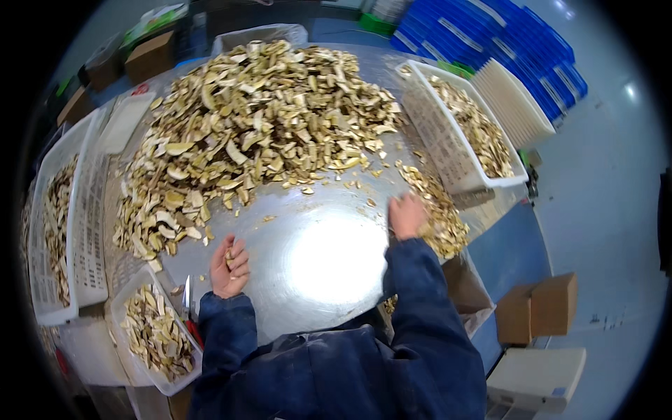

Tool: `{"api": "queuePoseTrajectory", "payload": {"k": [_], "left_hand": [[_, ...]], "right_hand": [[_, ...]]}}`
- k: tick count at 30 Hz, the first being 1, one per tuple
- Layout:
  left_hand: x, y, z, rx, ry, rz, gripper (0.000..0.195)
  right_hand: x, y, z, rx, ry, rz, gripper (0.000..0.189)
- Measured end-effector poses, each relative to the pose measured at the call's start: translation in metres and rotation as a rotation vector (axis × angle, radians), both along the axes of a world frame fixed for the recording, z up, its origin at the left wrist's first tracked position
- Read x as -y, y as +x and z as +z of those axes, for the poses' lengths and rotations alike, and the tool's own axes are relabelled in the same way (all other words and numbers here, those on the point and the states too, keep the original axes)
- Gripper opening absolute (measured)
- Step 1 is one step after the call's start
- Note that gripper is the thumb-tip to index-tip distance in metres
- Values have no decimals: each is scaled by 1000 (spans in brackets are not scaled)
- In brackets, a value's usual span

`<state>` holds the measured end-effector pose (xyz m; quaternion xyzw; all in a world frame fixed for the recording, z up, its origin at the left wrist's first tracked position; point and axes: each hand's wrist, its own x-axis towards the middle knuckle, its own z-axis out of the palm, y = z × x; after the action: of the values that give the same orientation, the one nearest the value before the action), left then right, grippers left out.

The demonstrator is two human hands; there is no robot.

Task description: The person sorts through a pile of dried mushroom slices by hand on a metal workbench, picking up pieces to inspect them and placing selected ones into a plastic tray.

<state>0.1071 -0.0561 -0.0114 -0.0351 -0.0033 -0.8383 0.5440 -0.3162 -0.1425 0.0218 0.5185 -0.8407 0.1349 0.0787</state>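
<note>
A large heap of dried mushroom slices [273, 115] covers the far part of a shiny metal table [283, 210]. My left hand [230, 269] is over the table in front of the heap's left end, palm turned up. Its curled fingers hold a small mushroom piece [228, 255]. At the right, my right hand [407, 215] touches the left edge of a smaller pile of mushroom pieces [443, 226]. Its fingertips are hidden, so I cannot tell whether anything is between them. Beside my left sleeve lie red-handled scissors [187, 299], blades pointing away from me.
White plastic baskets of slices stand at the left [89, 231] and right [446, 142]. A smaller white tub [170, 386] of slices sits near left. Below the right edge is a lined box [467, 289]. Cardboard boxes [551, 304] and blue crates [472, 37] stand beyond.
</note>
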Motion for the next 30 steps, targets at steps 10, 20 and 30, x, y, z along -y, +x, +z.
{"api": "queuePoseTrajectory", "payload": {"k": [10, 20, 30], "left_hand": [[1, -23, 5, -373, 297, 124, 13], [10, -24, -3, -123, 227, 269, 13], [14, -27, -5, -94, 239, 243, 16]], "right_hand": [[-144, -85, 6, -273, -25, -204, 39], [68, 157, 48, 250, -114, 967, 33], [85, 206, 35, 127, 95, 1142, 58]]}}
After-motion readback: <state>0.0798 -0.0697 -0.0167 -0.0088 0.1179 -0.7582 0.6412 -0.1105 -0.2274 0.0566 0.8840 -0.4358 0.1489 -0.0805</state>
